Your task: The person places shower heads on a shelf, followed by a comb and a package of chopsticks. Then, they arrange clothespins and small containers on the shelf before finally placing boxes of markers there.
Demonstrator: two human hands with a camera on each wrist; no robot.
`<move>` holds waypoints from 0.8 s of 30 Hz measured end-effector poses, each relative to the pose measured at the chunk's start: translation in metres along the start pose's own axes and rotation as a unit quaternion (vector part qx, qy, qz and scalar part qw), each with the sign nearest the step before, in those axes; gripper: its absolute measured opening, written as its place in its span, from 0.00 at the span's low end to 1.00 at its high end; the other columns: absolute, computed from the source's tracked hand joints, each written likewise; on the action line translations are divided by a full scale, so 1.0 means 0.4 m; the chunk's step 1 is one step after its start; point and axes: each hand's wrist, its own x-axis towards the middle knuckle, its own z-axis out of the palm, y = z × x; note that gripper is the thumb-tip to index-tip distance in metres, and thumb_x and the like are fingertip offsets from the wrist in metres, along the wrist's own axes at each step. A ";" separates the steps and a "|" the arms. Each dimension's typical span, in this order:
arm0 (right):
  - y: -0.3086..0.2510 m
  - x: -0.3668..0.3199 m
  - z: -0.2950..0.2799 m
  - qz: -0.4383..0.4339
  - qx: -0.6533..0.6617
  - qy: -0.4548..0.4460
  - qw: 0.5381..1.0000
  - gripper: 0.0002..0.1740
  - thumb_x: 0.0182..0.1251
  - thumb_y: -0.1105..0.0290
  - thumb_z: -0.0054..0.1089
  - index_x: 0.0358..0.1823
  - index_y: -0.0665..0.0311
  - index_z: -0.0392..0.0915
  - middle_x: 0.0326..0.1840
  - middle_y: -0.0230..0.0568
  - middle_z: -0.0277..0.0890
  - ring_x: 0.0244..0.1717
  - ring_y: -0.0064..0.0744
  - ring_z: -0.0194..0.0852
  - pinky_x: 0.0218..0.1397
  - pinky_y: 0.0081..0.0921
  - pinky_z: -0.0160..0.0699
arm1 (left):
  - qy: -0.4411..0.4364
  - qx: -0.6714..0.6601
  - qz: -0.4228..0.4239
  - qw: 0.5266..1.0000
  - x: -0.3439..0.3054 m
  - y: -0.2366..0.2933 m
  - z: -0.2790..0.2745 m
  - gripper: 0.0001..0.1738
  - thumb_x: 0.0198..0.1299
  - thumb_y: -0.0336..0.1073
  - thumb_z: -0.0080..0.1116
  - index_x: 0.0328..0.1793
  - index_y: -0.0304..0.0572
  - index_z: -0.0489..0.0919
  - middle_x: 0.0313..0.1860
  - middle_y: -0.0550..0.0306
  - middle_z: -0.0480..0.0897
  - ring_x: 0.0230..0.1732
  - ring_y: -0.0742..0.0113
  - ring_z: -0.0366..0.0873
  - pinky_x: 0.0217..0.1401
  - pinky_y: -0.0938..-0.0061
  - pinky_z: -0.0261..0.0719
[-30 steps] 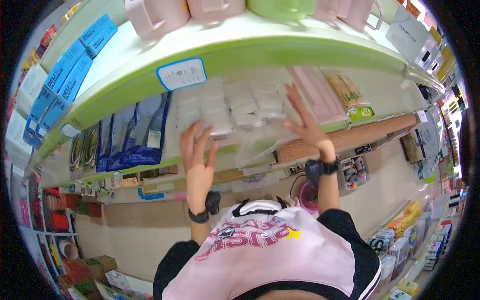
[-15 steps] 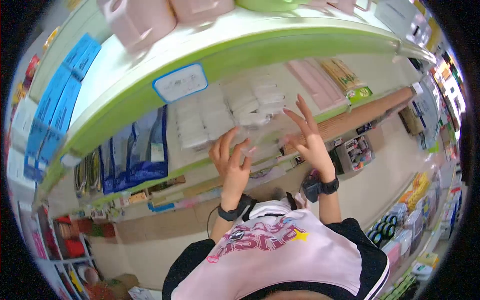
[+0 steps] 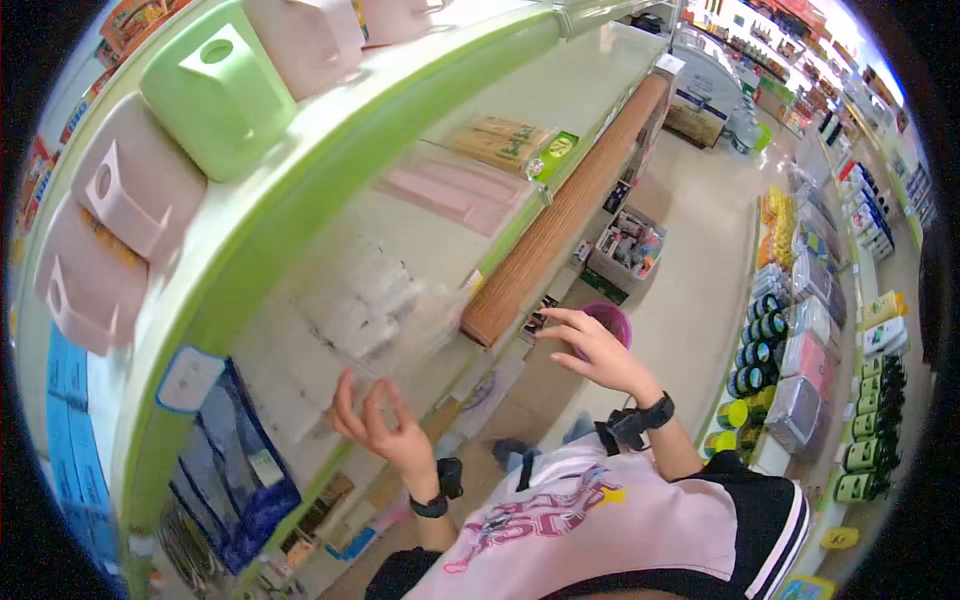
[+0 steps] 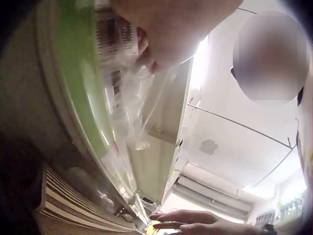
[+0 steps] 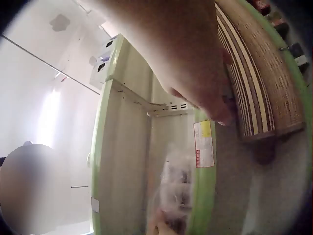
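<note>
1. Where the lower shelf [image 3: 590,90] runs beneath the mugs [image 3: 220,100], clear-wrapped packs [image 3: 370,310] are laid together near its front edge, presumably for easy reach.
2. Left hand [image 3: 385,430]: its fingers are bent at the packs' loose wrapping; whether the film is pinched or merely touched cannot be told.
3. Right hand [image 3: 600,355]: nothing is grasped, and its fingers are loosely extended, well apart from the packs.
4. Brown ribbed bundle [image 3: 570,215]: it is aligned lengthwise along the shelf's front, probably on account of its long shape.
</note>
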 end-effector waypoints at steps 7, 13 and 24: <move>0.007 -0.028 -0.020 -0.101 0.047 -0.015 0.994 0.18 0.59 0.67 0.54 0.52 0.58 0.69 0.61 0.42 0.61 0.60 0.44 0.60 0.63 0.36 0.59 | 0.141 -0.087 -0.210 0.964 -0.103 0.099 0.014 0.10 0.49 0.22 0.51 0.38 0.38 0.70 0.50 0.48 0.68 0.53 0.56 0.64 0.55 0.66 0.62; 0.057 -0.178 -0.041 -0.071 0.165 -0.082 0.980 0.16 0.59 0.69 0.53 0.50 0.61 0.71 0.57 0.42 0.65 0.59 0.41 0.61 0.61 0.34 0.60 | 0.192 -0.311 -0.381 0.849 -0.190 0.208 0.031 0.11 0.57 0.32 0.49 0.44 0.37 0.65 0.47 0.55 0.66 0.50 0.65 0.62 0.58 0.72 0.56; -0.028 0.013 -0.083 -0.015 0.420 -0.069 0.905 0.18 0.61 0.71 0.52 0.53 0.65 0.68 0.48 0.45 0.73 0.49 0.32 0.72 0.54 0.26 0.68 | 0.034 -0.551 -0.411 0.726 -0.152 0.184 0.009 0.19 0.65 0.41 0.42 0.53 0.33 0.66 0.52 0.47 0.72 0.54 0.60 0.69 0.59 0.68 0.65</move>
